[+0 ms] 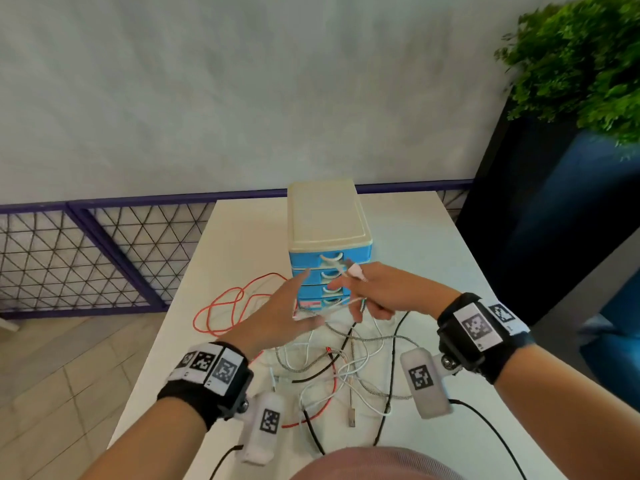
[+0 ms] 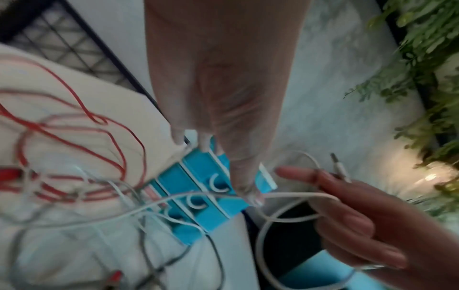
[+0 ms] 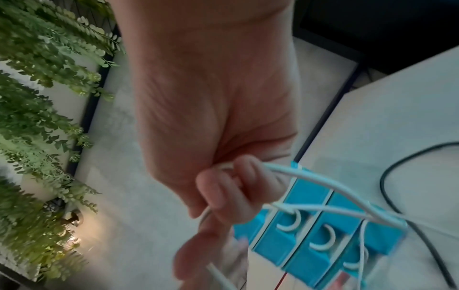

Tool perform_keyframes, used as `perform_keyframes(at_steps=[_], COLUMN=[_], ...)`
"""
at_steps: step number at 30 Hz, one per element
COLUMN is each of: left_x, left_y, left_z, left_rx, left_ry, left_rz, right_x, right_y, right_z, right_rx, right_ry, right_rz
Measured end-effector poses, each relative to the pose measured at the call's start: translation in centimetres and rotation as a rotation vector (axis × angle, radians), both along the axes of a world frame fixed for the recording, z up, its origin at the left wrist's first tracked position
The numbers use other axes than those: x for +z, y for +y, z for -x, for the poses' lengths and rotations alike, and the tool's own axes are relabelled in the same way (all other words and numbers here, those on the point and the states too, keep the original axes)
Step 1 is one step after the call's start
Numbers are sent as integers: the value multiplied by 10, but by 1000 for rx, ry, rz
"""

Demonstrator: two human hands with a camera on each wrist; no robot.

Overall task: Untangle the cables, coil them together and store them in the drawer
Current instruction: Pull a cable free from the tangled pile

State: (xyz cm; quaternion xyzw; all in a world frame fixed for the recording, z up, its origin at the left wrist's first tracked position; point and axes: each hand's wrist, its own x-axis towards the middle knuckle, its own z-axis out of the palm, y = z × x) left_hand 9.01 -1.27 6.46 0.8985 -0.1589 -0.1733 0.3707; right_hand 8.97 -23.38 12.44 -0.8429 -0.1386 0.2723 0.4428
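A tangle of white, black, braided and red cables point(image 1: 346, 368) lies on the white table point(image 1: 433, 258). My right hand point(image 1: 363, 292) is raised in front of the blue drawer unit point(image 1: 327, 220), fingers curled round loops of a white cable point(image 3: 310, 176); its metal plug point(image 2: 339, 166) sticks up past the fingers. My left hand point(image 1: 294, 306) hovers beside it with straight, spread fingers point(image 2: 246, 188), close to the stretched white cable point(image 2: 293, 195) and holding nothing. A red cable point(image 1: 221, 306) loops loosely on the table to the left. All drawers point(image 3: 310, 231) look closed.
The drawer unit stands mid-table, against the far edge. A silver USB plug point(image 1: 352, 417) lies near the front. A purple mesh fence point(image 1: 86, 254) runs left of the table, and a leafy plant point(image 1: 588, 64) stands at the right. Black wires point(image 1: 491, 427) trail from the wrist cameras.
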Motion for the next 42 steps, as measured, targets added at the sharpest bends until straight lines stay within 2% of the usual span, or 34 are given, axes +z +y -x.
perform_keyframes(at_steps=[2, 5, 8, 11, 13, 14, 16, 18, 20, 22, 23, 25, 26, 28, 31, 33, 36, 38, 42], left_x=[8, 10, 2, -11, -15, -15, -8, 10, 36, 65, 77, 94, 98, 93, 53, 16, -37, -64, -87], left_y=[-23, -28, -12, 12, 32, 45, 69, 86, 95, 96, 95, 92, 88, 84, 79, 72, 64, 64, 64], left_z=[0, -5, -7, -7, -10, -16, -28, -42, -57, -67, -72, -84, -88, -96, -86, -65, -26, -5, 14], left_rx=[-86, -108, -39, -26, -18, -43, -73, 14, 257, 505, 591, 624, 602, 538, 429, 201, -264, -411, -416], left_ry=[-5, 35, 64, 128, 208, 202, 148, 61, -104, -343, -472, -624, -617, -471, -313, -229, -77, -75, -157], left_rz=[241, 365, 301, 246, 78, -107, -532, -734, -673, -471, -359, -208, -193, -311, -466, -548, -679, -756, -845], right_x=[1, 4, 2, -5, -10, -12, -13, -10, -7, -5, -5, -5, -6, -10, -23, -33, -37, -38, -34], right_y=[10, 11, -3, -20, -28, -30, -31, -24, -15, -5, 0, 9, 12, 17, 19, 17, 18, 19, 19], right_z=[4, 4, -5, -15, -20, -22, -22, -19, -17, -17, -17, -17, -17, -16, -14, -12, -11, -10, -9], right_rx=[66, -20, -262, -495, -619, -643, -598, -520, -482, -455, -424, -344, -308, -261, -206, -181, -169, -120, -73], right_ry=[46, 27, -41, -15, 20, -6, -132, -264, -302, -278, -280, -305, -320, -330, -339, -331, -287, -288, -230], right_rz=[-18, -115, -179, -254, -300, -251, -45, 100, 86, -19, -62, -91, -91, -88, -96, -102, -74, -38, -83])
